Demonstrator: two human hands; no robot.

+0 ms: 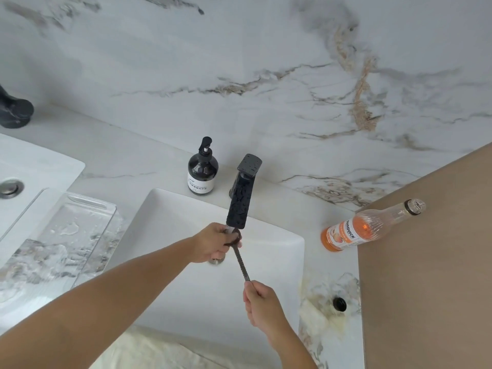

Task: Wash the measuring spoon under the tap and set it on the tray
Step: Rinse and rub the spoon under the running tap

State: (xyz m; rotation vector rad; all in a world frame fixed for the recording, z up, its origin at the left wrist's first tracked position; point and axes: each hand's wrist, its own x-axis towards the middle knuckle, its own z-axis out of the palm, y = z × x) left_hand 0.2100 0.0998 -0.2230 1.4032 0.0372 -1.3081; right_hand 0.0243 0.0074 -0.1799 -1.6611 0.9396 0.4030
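A long dark measuring spoon (241, 263) is held over the white sink (279, 251), its bowl right under the spout of the black tap (241, 201). My right hand (262, 306) grips the end of the handle. My left hand (214, 245) is wrapped around the spoon's bowl at the spout, partly hiding it. A thin stream of water seems to run there. The clear tray (80, 235), wet with droplets, lies on the counter to the left of the sink.
A dark soap pump bottle (203, 169) stands behind the sink, left of the tap. An open orange squash bottle (364, 227) stands at the right by a brown wall, with its black cap (339, 303) on the counter. A second sink (24, 177) is at far left.
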